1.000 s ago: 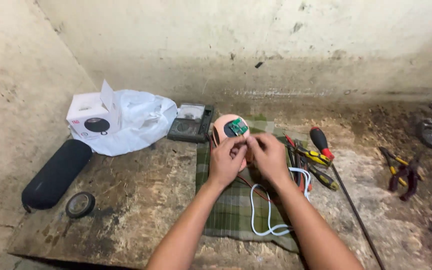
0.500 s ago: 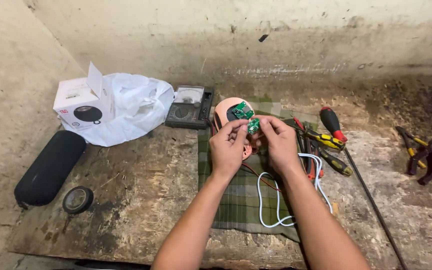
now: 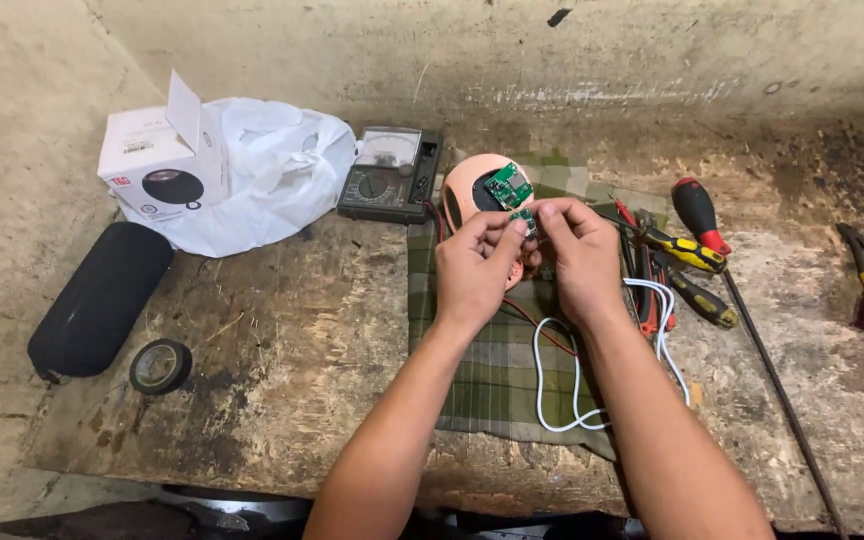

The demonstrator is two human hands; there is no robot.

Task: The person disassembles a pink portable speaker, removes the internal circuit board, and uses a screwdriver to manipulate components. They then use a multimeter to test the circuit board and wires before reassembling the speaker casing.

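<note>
I am pinching a small green board (image 3: 525,221) between my left hand (image 3: 474,268) and right hand (image 3: 580,255). Its thin red wire (image 3: 537,328) looks likely to snap if I am tugging

rough concrete wall (image 3: 432,50) ran behind & along the left side — stained, pale, w/ dark marks. a worn wooden board (image 3: 272,340) made the work surface; grimy concrete floor (image 3: 832,330) at right — light dim, even.
</note>
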